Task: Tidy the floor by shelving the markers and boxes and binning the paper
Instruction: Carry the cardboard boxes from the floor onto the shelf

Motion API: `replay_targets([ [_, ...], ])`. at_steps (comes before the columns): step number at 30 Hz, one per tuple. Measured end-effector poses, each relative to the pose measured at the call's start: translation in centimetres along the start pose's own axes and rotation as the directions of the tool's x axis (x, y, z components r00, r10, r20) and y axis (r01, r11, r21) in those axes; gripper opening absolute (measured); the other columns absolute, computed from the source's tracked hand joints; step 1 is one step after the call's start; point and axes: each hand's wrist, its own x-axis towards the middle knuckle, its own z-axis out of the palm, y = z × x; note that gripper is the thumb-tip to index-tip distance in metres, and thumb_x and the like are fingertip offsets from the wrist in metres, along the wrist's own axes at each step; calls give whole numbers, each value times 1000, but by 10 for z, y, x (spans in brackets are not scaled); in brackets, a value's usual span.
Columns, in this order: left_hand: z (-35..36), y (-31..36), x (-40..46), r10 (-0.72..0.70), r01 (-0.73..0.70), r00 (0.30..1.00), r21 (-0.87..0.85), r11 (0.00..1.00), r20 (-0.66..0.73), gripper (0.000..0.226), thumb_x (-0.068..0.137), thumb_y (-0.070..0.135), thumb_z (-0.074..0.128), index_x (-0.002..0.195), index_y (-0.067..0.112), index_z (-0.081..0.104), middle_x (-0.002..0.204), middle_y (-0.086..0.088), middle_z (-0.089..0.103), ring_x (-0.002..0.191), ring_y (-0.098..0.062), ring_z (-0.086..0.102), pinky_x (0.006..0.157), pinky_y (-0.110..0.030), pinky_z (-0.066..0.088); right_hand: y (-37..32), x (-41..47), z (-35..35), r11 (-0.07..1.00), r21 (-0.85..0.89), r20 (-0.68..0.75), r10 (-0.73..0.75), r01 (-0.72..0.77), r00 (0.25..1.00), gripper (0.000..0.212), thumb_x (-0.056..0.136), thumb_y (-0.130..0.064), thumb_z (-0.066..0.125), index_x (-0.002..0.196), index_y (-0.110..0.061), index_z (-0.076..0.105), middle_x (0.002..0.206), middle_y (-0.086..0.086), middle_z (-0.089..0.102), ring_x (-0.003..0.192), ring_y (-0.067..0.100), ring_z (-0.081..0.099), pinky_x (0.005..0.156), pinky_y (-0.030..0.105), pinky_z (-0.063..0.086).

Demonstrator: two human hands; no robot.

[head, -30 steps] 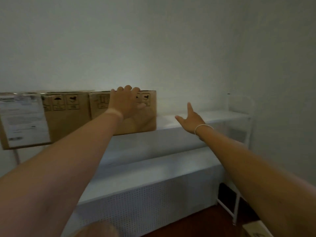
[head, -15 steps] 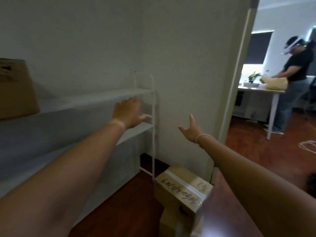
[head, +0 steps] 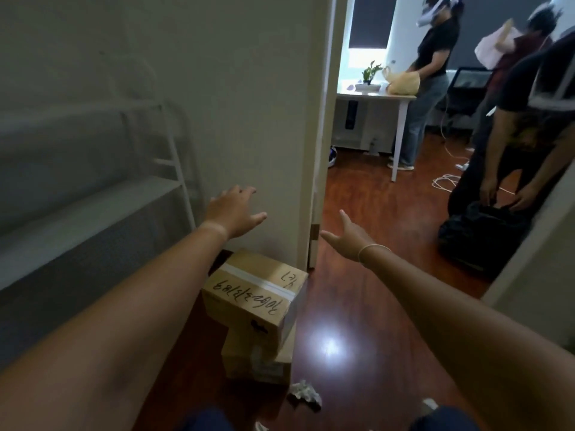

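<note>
left hand [head: 231, 213], right hand [head: 347, 239]: fingers apart, holding nothing | taped box [head: 253, 295] closed, atop lower box [head: 256, 363] | crumpled paper [head: 305, 398] on floor [head: 357, 306]

one head-worn view looks forward and down along both outstretched arms toward the floor [head: 357, 306] and doorway [head: 329, 119]

Past a white door frame [head: 325, 126], a person in a black shirt [head: 434, 57] wearing a white headset [head: 427, 14] stands at a white surface [head: 401, 98] holding a potted plant [head: 370, 74] and a tan bag [head: 403, 82]. Nearer, another person [head: 525, 119] bends over a black bag [head: 485, 231] on the wooden floor [head: 373, 197], near a white cable [head: 445, 181].
</note>
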Motion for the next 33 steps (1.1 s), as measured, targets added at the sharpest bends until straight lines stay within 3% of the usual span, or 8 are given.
replay_targets([
  [8,96,3,21,-58,64,985,-35,997,165,65,88,52,51,143,21,35,144,-9,45,130,-30,44,103,-45,39,64,43,48,996,7,85,85,-86,993,82,91,-41,54,152,-11,8,156,13,24,141,28,30,110,36,29],
  [11,132,-10,25,-112,124,965,-37,992,237,65,89,51,51,144,21,34,145,-9,42,131,-30,42,105,-46,38,77,66,76,994,62,139,82,-91,987,81,91,-37,55,152,-11,8,158,11,19,143,27,25,112,36,26],
  [16,187,-40,33,-261,299,899,-58,952,351,67,87,50,55,144,22,34,147,-9,40,133,-31,41,104,-46,41,93,109,125,993,82,236,68,-90,969,81,90,-38,57,151,-14,9,155,8,27,140,27,33,108,36,32],
  [24,242,-75,32,-433,522,790,-107,846,434,71,83,53,57,143,20,36,144,-9,43,131,-32,43,103,-45,43,96,163,180,995,66,345,49,-76,937,86,85,-44,60,151,-20,11,155,8,29,138,30,35,103,45,40],
  [28,253,-86,22,-486,607,749,-174,775,450,68,81,52,59,140,23,40,141,-8,46,129,-30,47,104,-48,44,87,177,197,1000,-28,400,22,-11,916,83,88,-44,57,152,-17,11,155,6,27,139,27,33,104,35,35],
  [33,242,-89,12,-567,684,712,-229,692,414,63,84,48,59,139,24,39,143,-8,42,131,-31,44,105,-47,42,59,190,198,995,-69,479,-35,77,877,85,88,-46,57,152,-19,8,155,8,27,136,28,38,108,38,33],
])
